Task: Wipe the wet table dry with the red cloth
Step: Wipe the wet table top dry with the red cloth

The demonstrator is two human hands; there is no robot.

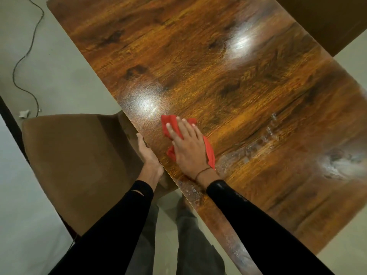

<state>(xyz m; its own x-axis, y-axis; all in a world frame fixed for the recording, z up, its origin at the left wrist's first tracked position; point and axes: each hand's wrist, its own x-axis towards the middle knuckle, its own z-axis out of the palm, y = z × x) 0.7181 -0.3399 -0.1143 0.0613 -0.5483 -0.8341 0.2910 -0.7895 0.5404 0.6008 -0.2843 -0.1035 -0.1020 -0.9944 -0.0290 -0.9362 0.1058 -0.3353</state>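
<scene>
The red cloth (pixel 170 124) lies bunched on the glossy brown wooden table (pixel 198 62), close to its near edge. My right hand (pixel 188 147) presses flat on top of the cloth, fingers spread, and covers its middle. Red folds stick out past my fingertips and beside my wrist. My left hand (pixel 148 153) rests against the table's near edge, beside the cloth, with nothing in it. Water drops and streaks (pixel 258 143) glisten on the wood to the right of the cloth and along the near edge by my right forearm.
A brown padded chair (pixel 75 159) stands against the table's near edge at my left. A black cable (pixel 23 60) snakes over the grey floor at far left. Another dark brown surface (pixel 327 22) sits beyond the table's far edge.
</scene>
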